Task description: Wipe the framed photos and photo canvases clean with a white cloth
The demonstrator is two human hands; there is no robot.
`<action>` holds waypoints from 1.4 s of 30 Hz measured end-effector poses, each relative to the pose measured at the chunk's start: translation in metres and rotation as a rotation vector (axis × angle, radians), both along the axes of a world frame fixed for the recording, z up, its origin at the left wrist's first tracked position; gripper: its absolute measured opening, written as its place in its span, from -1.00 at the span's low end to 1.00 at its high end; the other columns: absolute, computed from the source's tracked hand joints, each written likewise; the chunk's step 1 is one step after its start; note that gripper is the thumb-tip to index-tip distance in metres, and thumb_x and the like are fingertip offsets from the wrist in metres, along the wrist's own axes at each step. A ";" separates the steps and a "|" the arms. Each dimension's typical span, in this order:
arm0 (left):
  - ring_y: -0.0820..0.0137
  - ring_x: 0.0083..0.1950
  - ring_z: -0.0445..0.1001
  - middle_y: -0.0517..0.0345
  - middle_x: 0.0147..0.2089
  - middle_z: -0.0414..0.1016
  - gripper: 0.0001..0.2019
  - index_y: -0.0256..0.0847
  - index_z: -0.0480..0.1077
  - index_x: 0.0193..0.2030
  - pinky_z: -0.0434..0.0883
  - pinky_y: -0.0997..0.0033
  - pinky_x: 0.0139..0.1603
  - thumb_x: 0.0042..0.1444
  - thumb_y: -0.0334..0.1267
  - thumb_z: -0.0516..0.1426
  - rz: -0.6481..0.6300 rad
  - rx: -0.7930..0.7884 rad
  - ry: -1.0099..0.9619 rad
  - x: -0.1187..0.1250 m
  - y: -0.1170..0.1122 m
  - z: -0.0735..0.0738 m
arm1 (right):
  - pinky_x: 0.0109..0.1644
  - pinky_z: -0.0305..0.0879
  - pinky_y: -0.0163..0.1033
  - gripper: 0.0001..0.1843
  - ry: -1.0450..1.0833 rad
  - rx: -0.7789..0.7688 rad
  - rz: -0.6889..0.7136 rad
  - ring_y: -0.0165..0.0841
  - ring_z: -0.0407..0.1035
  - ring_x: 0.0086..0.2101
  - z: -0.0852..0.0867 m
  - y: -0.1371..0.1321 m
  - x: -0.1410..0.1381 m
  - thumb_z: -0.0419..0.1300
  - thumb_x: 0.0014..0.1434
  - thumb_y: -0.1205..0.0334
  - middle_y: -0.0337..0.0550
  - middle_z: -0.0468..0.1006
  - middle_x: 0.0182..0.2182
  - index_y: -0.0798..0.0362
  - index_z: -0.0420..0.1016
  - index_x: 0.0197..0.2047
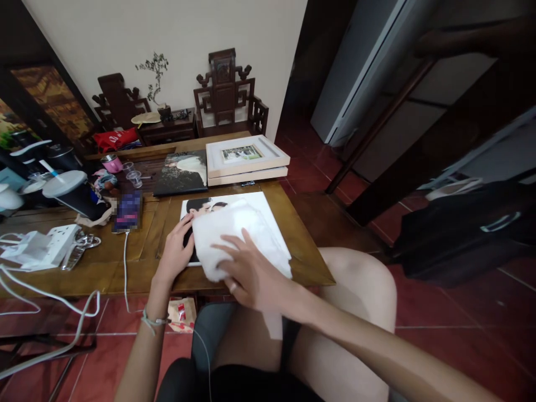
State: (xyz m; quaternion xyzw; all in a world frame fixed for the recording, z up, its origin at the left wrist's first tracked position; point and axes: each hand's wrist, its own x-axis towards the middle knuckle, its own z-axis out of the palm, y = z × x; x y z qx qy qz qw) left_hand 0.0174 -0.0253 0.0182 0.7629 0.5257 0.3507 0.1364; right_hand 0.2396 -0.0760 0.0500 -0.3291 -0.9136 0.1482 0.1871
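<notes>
A photo panel (268, 215) with two people pictured on it lies flat near the table's front edge. My left hand (178, 248) holds its left side, fingers stretched along the edge and thumb apart from them. Spread over much of the panel is a white cloth (221, 226), which hides most of the picture. My right hand (251, 273) presses on this cloth with bent fingers and grips it near its lower edge. The cloth's left border lies close beside my left fingers.
Behind the panel, a dark photo album (182, 173) lies beside two stacked pale frames (247, 159). To the left are a phone (128, 212) on a charging cable, a power strip (56, 245), and a lidded dark cup (73, 192). The wooden table (310, 259) ends close to my legs.
</notes>
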 end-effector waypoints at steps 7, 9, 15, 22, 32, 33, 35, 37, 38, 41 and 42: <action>0.22 0.38 0.24 -0.09 0.35 0.29 -0.57 -0.27 0.35 0.25 0.14 0.08 0.42 0.31 -0.20 -0.05 -0.004 -0.019 0.031 -0.003 0.002 -0.004 | 0.37 -0.11 0.25 -0.71 0.040 -0.075 0.007 -0.11 0.19 0.25 0.005 0.011 0.038 0.04 0.10 0.42 0.12 0.52 0.06 0.09 0.54 -0.18; 0.22 0.38 0.24 -0.08 0.34 0.30 -0.57 -0.27 0.36 0.24 0.14 0.10 0.41 0.31 -0.20 -0.04 -0.007 -0.023 0.033 -0.003 0.002 -0.004 | 0.35 -0.08 0.26 -0.70 -0.019 -0.038 -0.117 -0.07 0.19 0.25 0.004 0.035 0.039 0.02 0.16 0.38 0.21 0.50 0.07 0.15 0.54 -0.13; 0.25 0.38 0.23 -0.07 0.33 0.32 -0.57 -0.24 0.32 0.27 0.15 0.14 0.41 0.34 -0.18 -0.05 0.021 0.102 -0.043 0.000 -0.005 0.002 | 0.27 -0.10 0.43 -0.59 -0.093 -0.033 -0.438 0.13 0.07 0.27 0.009 0.077 -0.008 -0.06 0.26 0.31 0.17 0.45 0.14 0.15 0.49 0.06; 0.23 0.37 0.24 -0.07 0.35 0.28 -0.50 -0.24 0.25 0.32 0.14 0.20 0.40 0.37 -0.05 -0.14 0.078 0.177 -0.277 -0.003 -0.010 0.005 | 0.35 -0.23 0.37 -0.69 -0.029 0.000 -0.008 -0.02 0.06 0.29 0.009 0.033 -0.047 0.04 0.18 0.36 -0.07 0.43 0.20 0.02 0.54 -0.10; 0.23 0.34 0.31 -0.06 0.29 0.38 -0.58 -0.26 0.41 0.19 0.20 0.12 0.39 0.33 -0.13 -0.02 0.023 0.037 -0.038 0.002 -0.005 -0.004 | 0.33 0.07 0.14 -0.73 0.035 -0.184 -0.123 -0.14 0.23 0.22 0.013 0.013 0.053 0.00 0.21 0.35 0.01 0.45 0.14 0.00 0.51 -0.15; 0.23 0.33 0.32 -0.06 0.28 0.39 -0.59 -0.26 0.43 0.18 0.21 0.11 0.39 0.33 -0.14 -0.02 0.023 0.036 -0.037 0.001 -0.005 -0.004 | 0.31 0.11 0.13 -0.71 0.027 -0.195 -0.185 -0.12 0.22 0.22 0.011 0.021 0.057 -0.02 0.23 0.34 -0.01 0.45 0.13 -0.01 0.51 -0.13; 0.23 0.33 0.33 -0.05 0.26 0.40 -0.61 -0.25 0.45 0.16 0.23 0.09 0.38 0.31 -0.16 0.00 0.019 0.036 -0.032 0.001 -0.004 -0.004 | 0.27 0.14 0.11 -0.69 0.018 -0.209 -0.304 -0.10 0.21 0.22 0.008 0.041 0.056 -0.04 0.25 0.31 -0.02 0.48 0.08 -0.01 0.50 -0.09; 0.21 0.32 0.33 -0.05 0.26 0.40 -0.61 -0.24 0.44 0.17 0.25 0.07 0.37 0.30 -0.17 0.02 0.018 0.037 -0.023 0.001 -0.004 -0.004 | 0.25 0.13 0.10 -0.65 0.034 -0.214 -0.355 -0.08 0.24 0.18 0.009 0.065 0.043 -0.08 0.27 0.30 0.02 0.52 0.02 0.04 0.50 -0.07; 0.21 0.32 0.34 -0.04 0.26 0.40 -0.61 -0.24 0.44 0.17 0.26 0.07 0.36 0.29 -0.18 0.04 0.020 0.038 -0.021 0.001 -0.004 -0.004 | 0.24 0.13 0.09 -0.63 0.048 -0.216 -0.345 -0.07 0.26 0.15 0.010 0.077 0.031 -0.10 0.28 0.30 0.04 0.53 0.00 0.07 0.50 -0.06; 0.19 0.30 0.36 -0.03 0.25 0.41 -0.62 -0.22 0.45 0.16 0.27 0.06 0.36 0.26 -0.17 0.06 0.029 0.048 -0.018 0.001 -0.003 -0.004 | 0.17 0.18 0.02 -0.60 0.077 -0.223 -0.253 -0.06 0.33 0.05 0.018 0.108 -0.013 -0.12 0.26 0.31 0.05 0.57 -0.04 0.12 0.52 -0.07; 0.19 0.29 0.37 -0.03 0.25 0.42 -0.62 -0.22 0.46 0.15 0.27 0.06 0.35 0.26 -0.17 0.07 0.031 0.050 -0.017 0.000 -0.003 -0.005 | 0.15 0.18 0.00 -0.60 0.082 -0.224 -0.218 -0.08 0.35 0.02 0.020 0.116 -0.028 -0.11 0.24 0.31 0.00 0.59 -0.04 0.10 0.53 -0.09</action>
